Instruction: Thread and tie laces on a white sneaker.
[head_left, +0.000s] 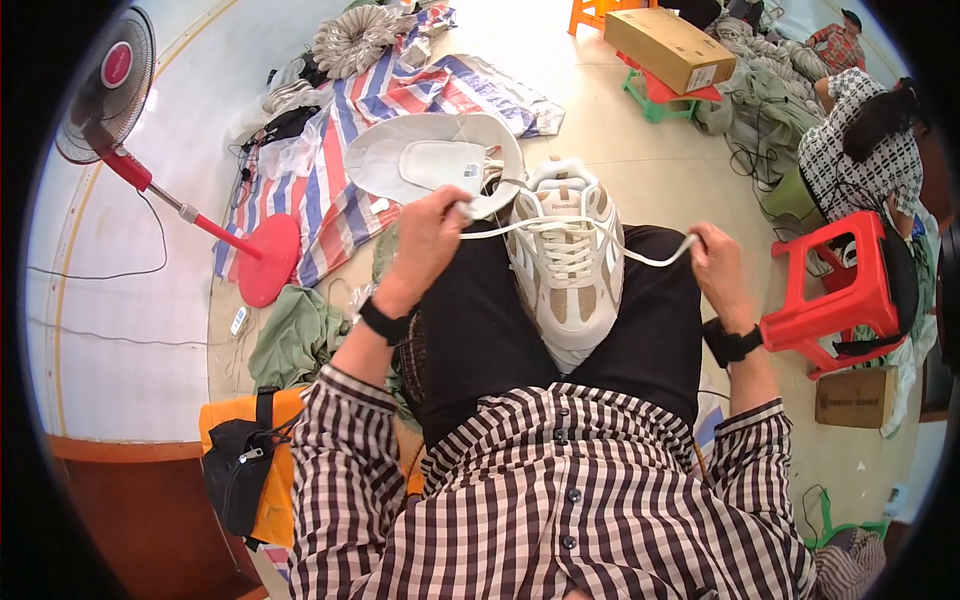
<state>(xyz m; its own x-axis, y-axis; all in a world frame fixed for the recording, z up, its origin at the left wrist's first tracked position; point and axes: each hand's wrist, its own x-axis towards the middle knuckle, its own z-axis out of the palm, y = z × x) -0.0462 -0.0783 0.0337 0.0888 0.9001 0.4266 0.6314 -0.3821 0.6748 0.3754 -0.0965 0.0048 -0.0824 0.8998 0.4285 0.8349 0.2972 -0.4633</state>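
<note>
A beige and white sneaker [568,300] rests between my thighs, its toe toward me and its lacing partly threaded up the front. A white shoelace [650,260] runs out from both sides of its upper part. My left hand [432,235] pinches the lace's left end. Out to the right, my right hand [720,272] pinches the other end, with the lace sagging a little between hand and shoe. Beyond my left hand lies a white oval basin [385,165], which has a pale flat piece and part of another shoe in it.
A red and black standing fan [268,262] is at the left on striped sheeting [330,200]. To the right stand a red plastic stool [835,290] and a small carton [855,397]. Another person [865,140] sits at far right. A long cardboard box [670,48] rests on stools.
</note>
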